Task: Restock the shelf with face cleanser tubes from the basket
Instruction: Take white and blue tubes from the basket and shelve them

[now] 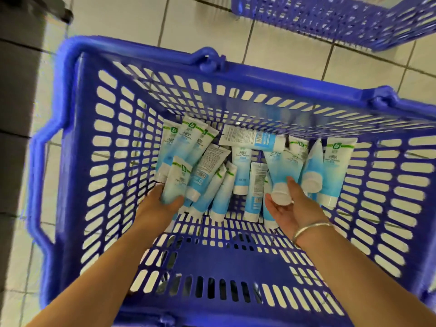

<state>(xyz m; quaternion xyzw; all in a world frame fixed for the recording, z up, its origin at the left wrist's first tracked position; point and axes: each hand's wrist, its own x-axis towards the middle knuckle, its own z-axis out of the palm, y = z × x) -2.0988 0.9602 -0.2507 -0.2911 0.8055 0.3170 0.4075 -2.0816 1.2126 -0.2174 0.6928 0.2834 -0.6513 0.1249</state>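
Hands deep in the blue basket [77, 147]: our left hand [162, 204] grips one cleanser tube [175, 182], our right hand [286, 206] pinches another tube [277, 171] by its cap (ready for shelving, we judge).

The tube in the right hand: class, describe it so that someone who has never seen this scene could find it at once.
Start at the big blue basket on the tiled floor, with a heap of blue-and-white tubes at its far end. Follow the arm with the silver bracelet down to the right hand. Its tube is the only one lifted cap-first into that hand, white cap toward the camera.
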